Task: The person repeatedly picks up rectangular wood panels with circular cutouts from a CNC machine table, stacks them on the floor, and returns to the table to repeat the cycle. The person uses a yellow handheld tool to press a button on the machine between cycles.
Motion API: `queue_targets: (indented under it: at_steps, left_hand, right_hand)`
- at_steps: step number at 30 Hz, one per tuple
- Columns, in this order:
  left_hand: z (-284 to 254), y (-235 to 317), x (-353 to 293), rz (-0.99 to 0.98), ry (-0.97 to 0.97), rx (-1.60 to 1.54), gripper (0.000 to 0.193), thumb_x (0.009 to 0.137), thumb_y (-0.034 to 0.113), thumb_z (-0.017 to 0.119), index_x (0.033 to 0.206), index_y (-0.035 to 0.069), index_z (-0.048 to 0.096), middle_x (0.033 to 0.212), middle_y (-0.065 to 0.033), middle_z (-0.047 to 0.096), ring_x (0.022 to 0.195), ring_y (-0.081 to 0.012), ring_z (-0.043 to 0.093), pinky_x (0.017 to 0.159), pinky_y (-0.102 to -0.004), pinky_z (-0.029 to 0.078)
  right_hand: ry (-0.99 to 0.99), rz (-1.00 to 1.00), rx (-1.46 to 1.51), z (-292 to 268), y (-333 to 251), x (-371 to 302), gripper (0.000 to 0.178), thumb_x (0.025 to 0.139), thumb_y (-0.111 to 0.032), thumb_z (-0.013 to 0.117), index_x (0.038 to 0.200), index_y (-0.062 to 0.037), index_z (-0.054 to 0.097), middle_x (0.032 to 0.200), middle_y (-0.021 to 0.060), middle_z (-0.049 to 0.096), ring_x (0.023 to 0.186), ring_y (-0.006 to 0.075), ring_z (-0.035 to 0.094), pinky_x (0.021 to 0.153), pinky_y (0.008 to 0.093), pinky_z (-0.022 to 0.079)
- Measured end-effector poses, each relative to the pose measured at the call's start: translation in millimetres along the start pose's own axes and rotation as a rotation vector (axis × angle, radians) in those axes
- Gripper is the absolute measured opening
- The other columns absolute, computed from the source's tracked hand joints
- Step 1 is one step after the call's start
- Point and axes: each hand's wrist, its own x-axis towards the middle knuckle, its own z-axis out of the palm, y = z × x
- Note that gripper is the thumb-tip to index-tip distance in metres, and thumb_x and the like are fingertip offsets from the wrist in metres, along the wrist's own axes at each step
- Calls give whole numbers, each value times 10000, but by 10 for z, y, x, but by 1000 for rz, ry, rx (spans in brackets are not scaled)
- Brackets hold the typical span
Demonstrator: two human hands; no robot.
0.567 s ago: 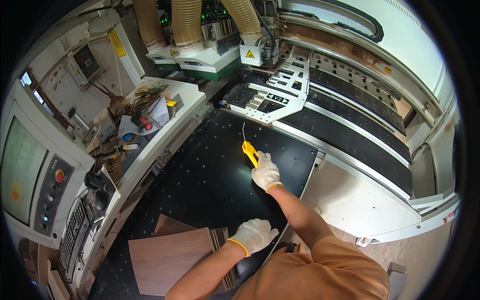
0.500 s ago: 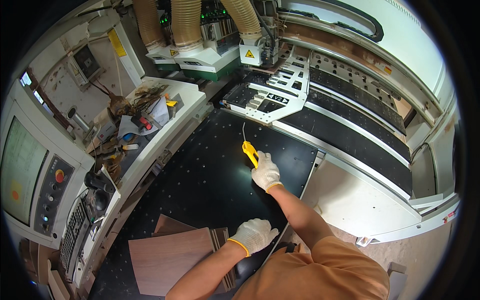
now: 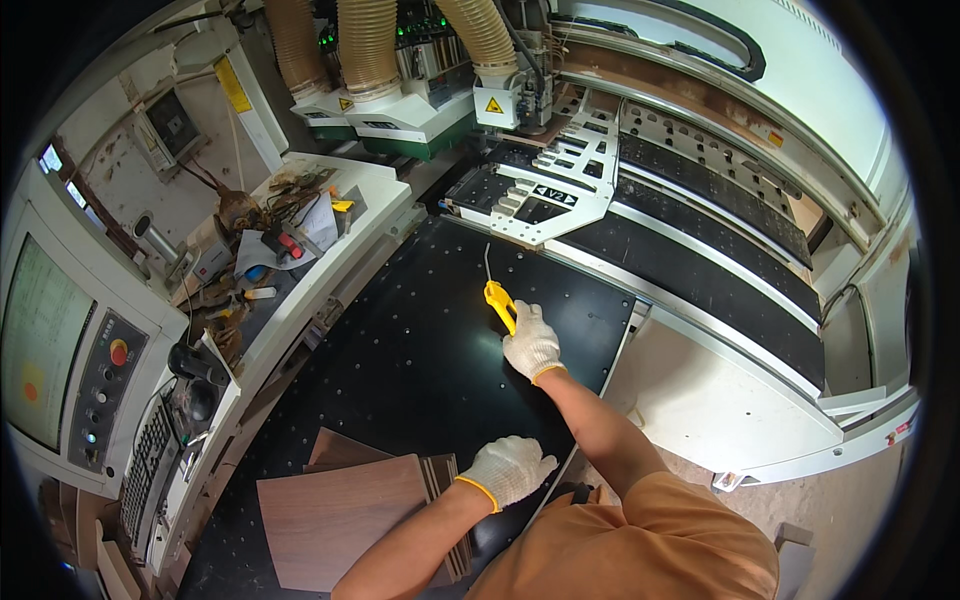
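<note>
Over the black worktable, my right hand, in a white knit glove with a yellow cuff, is closed around the yellow handle of an air blow gun. Its thin bent nozzle points away toward the machine. Nearer my body, my gloved left hand is curled like a fist, with nothing seen in it. Just left of that hand, a stack of brown wood-look panels lies on the table, partly covered by my left forearm.
A control console with a screen and a keyboard stands at left. Beyond it, a cluttered ledge holds tools and scraps. Ahead are the machine head with dust hoses and a white slotted plate; black rails extend right.
The machine head and its hoses have shifted slightly left. Both hands, the air blow gun and the panels stay where they were.
</note>
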Motion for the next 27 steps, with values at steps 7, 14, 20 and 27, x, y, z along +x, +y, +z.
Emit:
queue_targets:
  at_steps: [7, 14, 20, 27]
  left_hand:
    - [-11, 19, 9, -27, -23, 1, 635, 1098, 580, 590, 1074, -10, 820, 1079, -279, 815, 1057, -470, 802, 930, -560, 650]
    - [-14, 24, -7, -17, -4, 8, 632, 1099, 581, 594, 1048, -6, 824, 1068, -278, 815, 1044, -470, 803, 922, -565, 651]
    - [15, 8, -11, 4, 33, 16, 634, 1098, 581, 598, 1007, -6, 821, 1026, -276, 814, 1005, -470, 807, 892, -567, 657]
    - [39, -1, -1, 4, 39, 20, 627, 1099, 575, 599, 998, -3, 819, 1013, -272, 815, 997, -467, 809, 880, -562, 660]
  right_hand:
    - [-7, 12, -6, -10, -9, 0, 737, 932, -171, 791, 1605, -88, 502, 1488, 230, 588, 1238, 482, 724, 1057, 556, 618]
    - [-3, 8, 1, -28, -26, -15, 729, 934, -167, 786, 1602, -90, 506, 1479, 232, 594, 1235, 485, 724, 1061, 555, 615]
    - [-2, 10, 4, -39, -39, -22, 718, 934, -156, 784, 1595, -92, 510, 1469, 235, 600, 1235, 486, 723, 1056, 554, 617]
    - [14, -7, -23, -11, -17, -9, 708, 941, -170, 803, 1579, -99, 505, 1471, 216, 596, 1217, 468, 741, 1027, 538, 634]
